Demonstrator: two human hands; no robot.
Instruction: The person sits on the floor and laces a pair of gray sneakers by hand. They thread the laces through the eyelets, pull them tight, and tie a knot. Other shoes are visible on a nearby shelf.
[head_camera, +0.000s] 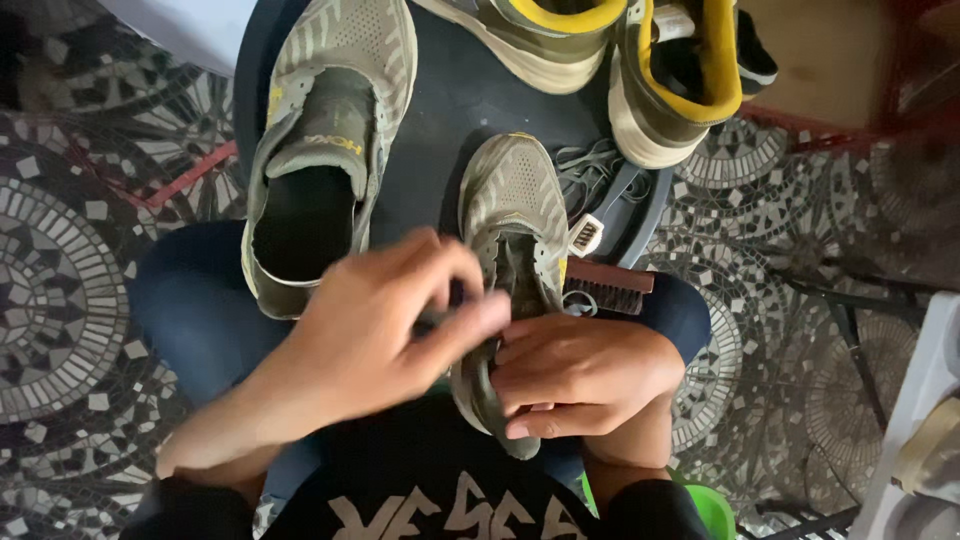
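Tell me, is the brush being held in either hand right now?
No, the brush lies on the dark round table beside the shoe that both hands grip.

head camera | worn on person's head | faces steeply down over lap | close to hands and olive sneaker (515, 270) | round dark table (450, 110) ahead | mosaic floor (60, 300) around | single view

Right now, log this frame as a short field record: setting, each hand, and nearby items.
setting: patterned mosaic floor, dark round table
left hand: blurred, over the olive shoe, grip unclear
right hand: gripping that shoe's heel end
beside it: second olive shoe, laceless, upright
nearby: brown brush, loose laces, two yellow-lined shoes
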